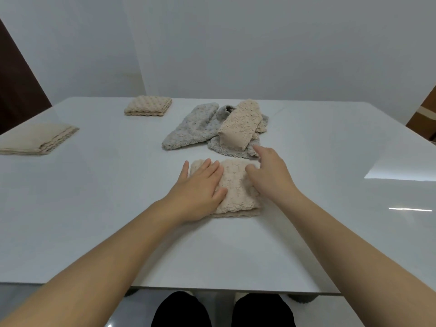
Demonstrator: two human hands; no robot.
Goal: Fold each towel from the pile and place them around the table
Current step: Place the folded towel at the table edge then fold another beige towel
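A folded beige towel (pixel 236 185) lies on the white table (pixel 94 208) in front of me. My left hand (pixel 198 190) presses flat on its left half with straight fingers. My right hand (pixel 271 173) rests on its right side, fingers relaxed, the index finger reaching toward the pile. Just behind lies the pile (pixel 217 128): grey towels with a crumpled beige towel (pixel 240 123) on top. Two folded beige towels sit apart, one at the far left-centre (pixel 148 106), one at the left edge (pixel 37 139).
A grey wall stands right behind the table's far edge. Dark brown furniture shows at the far left and a brown piece at the far right. My knees in black are below the near edge. Glare marks the table's right side.
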